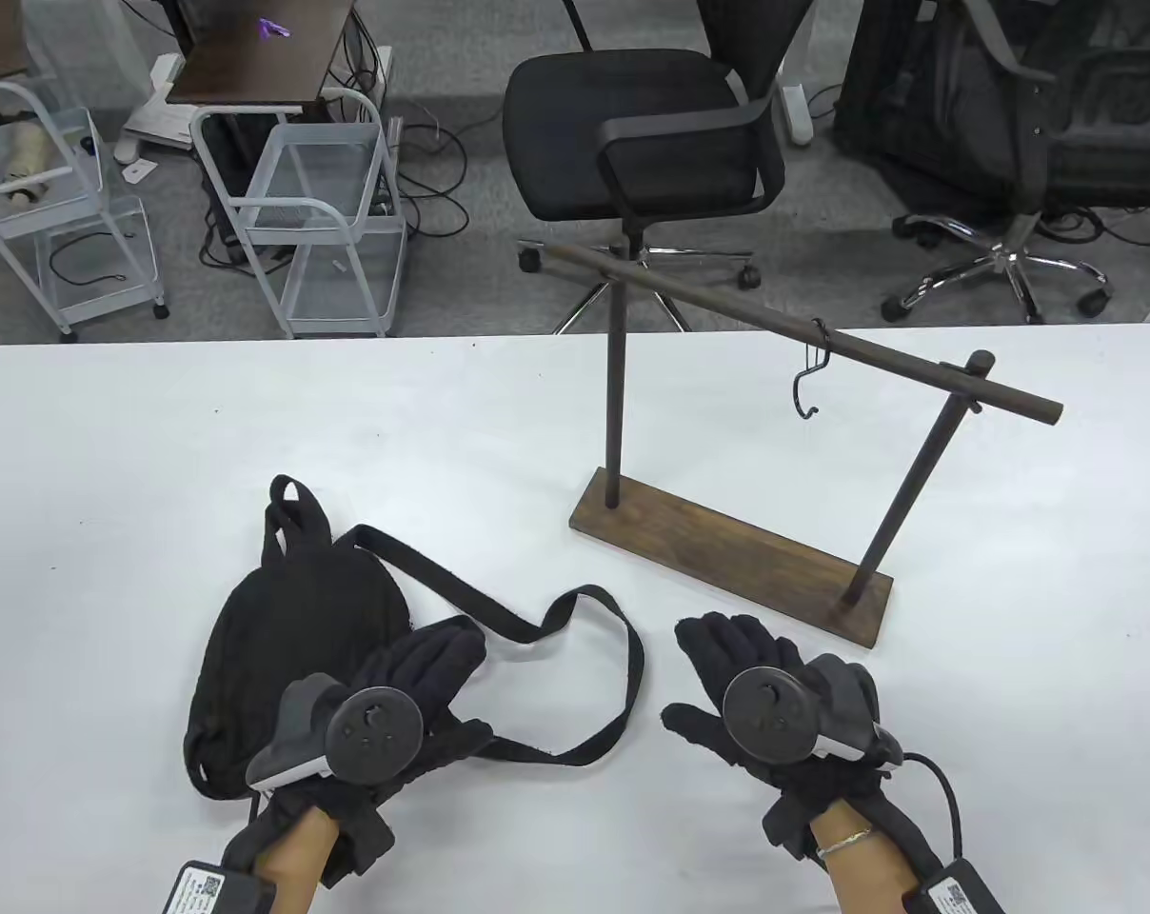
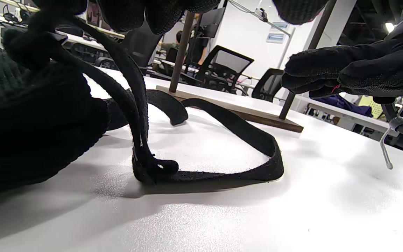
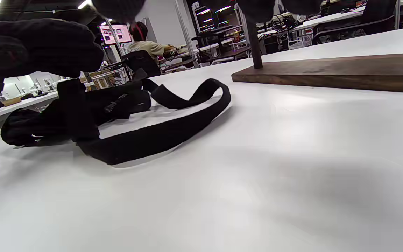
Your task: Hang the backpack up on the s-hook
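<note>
Item one: my left hand [image 1: 413, 685], fingers extended and relaxed, lies over the right edge of the backpack [image 1: 289, 628], where the strap joins; I see no grip on anything. Item two: my right hand [image 1: 756, 685], fingers spread and straight, holds nothing and hovers above the table [image 1: 156, 457] just in front of the stand's near end. Item three: the backpack, black, lies flat on the table at front left, its long strap [image 1: 575, 666] looping out toward my right hand, its top loop [image 1: 289, 500] pointing away. Item four: wooden stand [image 1: 727, 562], with base board, two posts and a tilted crossbar. Item five: s-hook [image 1: 813, 381], hanging bare from the crossbar, well apart from the backpack.
</note>
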`<state>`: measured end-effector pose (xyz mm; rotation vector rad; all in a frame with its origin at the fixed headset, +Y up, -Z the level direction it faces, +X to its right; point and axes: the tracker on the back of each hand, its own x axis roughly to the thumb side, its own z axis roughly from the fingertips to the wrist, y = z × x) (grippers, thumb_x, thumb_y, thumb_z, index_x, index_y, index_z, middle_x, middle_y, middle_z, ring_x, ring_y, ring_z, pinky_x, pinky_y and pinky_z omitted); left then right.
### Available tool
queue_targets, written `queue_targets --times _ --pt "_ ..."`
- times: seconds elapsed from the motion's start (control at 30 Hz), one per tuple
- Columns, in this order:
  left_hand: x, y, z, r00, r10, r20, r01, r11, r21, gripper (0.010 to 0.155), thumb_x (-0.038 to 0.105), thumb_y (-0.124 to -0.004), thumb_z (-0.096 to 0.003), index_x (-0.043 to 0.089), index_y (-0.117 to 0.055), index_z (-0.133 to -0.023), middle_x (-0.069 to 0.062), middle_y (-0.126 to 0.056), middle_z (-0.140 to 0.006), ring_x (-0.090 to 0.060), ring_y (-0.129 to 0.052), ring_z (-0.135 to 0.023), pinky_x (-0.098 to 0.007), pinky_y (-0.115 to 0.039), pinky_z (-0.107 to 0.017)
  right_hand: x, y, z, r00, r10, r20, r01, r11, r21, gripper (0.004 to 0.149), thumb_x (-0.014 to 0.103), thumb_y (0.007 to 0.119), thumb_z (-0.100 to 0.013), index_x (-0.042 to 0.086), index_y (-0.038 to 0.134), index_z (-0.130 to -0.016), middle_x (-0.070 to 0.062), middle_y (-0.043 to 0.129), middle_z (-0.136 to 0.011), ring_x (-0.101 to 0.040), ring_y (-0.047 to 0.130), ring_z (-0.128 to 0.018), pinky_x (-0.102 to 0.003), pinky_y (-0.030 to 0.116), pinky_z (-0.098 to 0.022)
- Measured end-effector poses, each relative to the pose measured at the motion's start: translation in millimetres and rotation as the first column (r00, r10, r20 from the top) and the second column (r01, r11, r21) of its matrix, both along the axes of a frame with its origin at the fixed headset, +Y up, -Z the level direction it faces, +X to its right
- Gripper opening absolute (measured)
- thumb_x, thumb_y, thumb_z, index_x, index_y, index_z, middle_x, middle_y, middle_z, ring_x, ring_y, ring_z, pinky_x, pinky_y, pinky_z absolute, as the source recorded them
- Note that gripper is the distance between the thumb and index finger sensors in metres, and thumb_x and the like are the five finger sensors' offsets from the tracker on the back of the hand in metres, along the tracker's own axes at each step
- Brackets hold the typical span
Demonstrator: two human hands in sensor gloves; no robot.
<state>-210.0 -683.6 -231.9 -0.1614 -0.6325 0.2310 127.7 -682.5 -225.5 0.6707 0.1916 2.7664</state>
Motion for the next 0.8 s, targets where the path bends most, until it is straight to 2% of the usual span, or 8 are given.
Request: queue_targets --times 0.3,0.37,0.5,0.57,0.63,0.7,0.8 --pt "-1 1 -1 1.0 -0.011 -0.026 0.011 1.0 0.007 0.075 0.054 -0.055 -0.0608 0.01 -0.036 -0.118 -0.019 -0.051 -0.122 -0.051 -0.054 -0.111 -0.073 -0.052 -0.071 -1 -1 0 1.0 0.005 0.006 -0.005 1.0 -0.003 0.081 0.052 0.06 -0.064 -0.004 0.036 -0.117 -0.037 0.044 -0.118 -0.064 0.048 -0.101 -0.076 0.048 -0.065" --pt "-5 3 -3 0.997 -0.011 -0.072 0.013 1.0 0.029 0.073 0.053 -0.055 -0.0614 0.01 -0.037 -0.118 -0.019 -0.051 -0.122 -0.051 -0.054 -0.111 -0.073 -0.052 -0.071 -1 -1 -1 1.0 0.001 0.006 -0.001 1.0 -0.001 0.081 0.052 0.06 -0.064 -0.005 0.036 -0.117 -0.037 0.045 -0.118 -0.064 0.048 -0.101 -0.076 0.048 -0.065" --pt "-23 6 -11 0.966 -0.029 -0.256 0.058 0.993 0.104 0.07 0.047 -0.055 -0.0631 0.009 -0.034 -0.118 -0.021 -0.047 -0.122 -0.053 -0.049 -0.111 -0.074 -0.049 -0.07 -1 -1 -1 1.0 0.004 0.009 -0.004 1.0 -0.002 0.081 0.051 0.06 -0.064 -0.006 0.036 -0.117 -0.038 0.045 -0.118 -0.065 0.048 -0.1 -0.076 0.049 -0.064" --pt "-38 5 -16 0.919 -0.058 -0.389 0.122 0.982 0.142 0.07 0.045 -0.055 -0.0638 0.007 -0.031 -0.118 -0.023 -0.043 -0.123 -0.055 -0.045 -0.111 -0.075 -0.047 -0.07 -1 -1 0 1.0 0.008 0.011 -0.008 1.0 0.001 0.081 0.051 0.06 -0.064 -0.006 0.036 -0.116 -0.038 0.045 -0.117 -0.064 0.048 -0.101 -0.076 0.049 -0.064" --pt "-56 3 -22 0.841 -0.095 -0.533 0.196 0.971 0.135 0.072 0.045 -0.055 -0.0643 0.005 -0.027 -0.118 -0.027 -0.037 -0.123 -0.058 -0.038 -0.11 -0.076 -0.044 -0.069 -1 1 0 1.0 0.006 0.016 -0.006 1.0 0.015 0.081 0.05 0.06 -0.064 -0.006 0.036 -0.116 -0.038 0.045 -0.117 -0.065 0.049 -0.1 -0.076 0.049 -0.064" --pt "-75 -3 -28 0.749 -0.143 -0.647 0.242 0.968 0.067 0.077 0.046 -0.054 -0.0645 0.001 -0.02 -0.117 -0.032 -0.028 -0.122 -0.062 -0.031 -0.108 -0.078 -0.042 -0.068 -1 0 -1 1.0 0.006 0.021 -0.006 1.0 0.018 0.08 0.05 0.06 -0.064 -0.006 0.037 -0.116 -0.038 0.045 -0.117 -0.064 0.049 -0.101 -0.076 0.049 -0.064" --pt "-110 -20 -32 0.613 -0.222 -0.758 0.206 0.971 -0.119 0.086 0.05 -0.054 -0.0639 -0.004 -0.011 -0.115 -0.038 -0.017 -0.119 -0.068 -0.023 -0.106 -0.08 -0.039 -0.066 0 -2 -2 0.999 0.012 0.03 -0.012 1.0 0.008 0.08 0.05 0.06 -0.064 -0.007 0.037 -0.116 -0.038 0.046 -0.117 -0.064 0.05 -0.1 -0.076 0.05 -0.064"
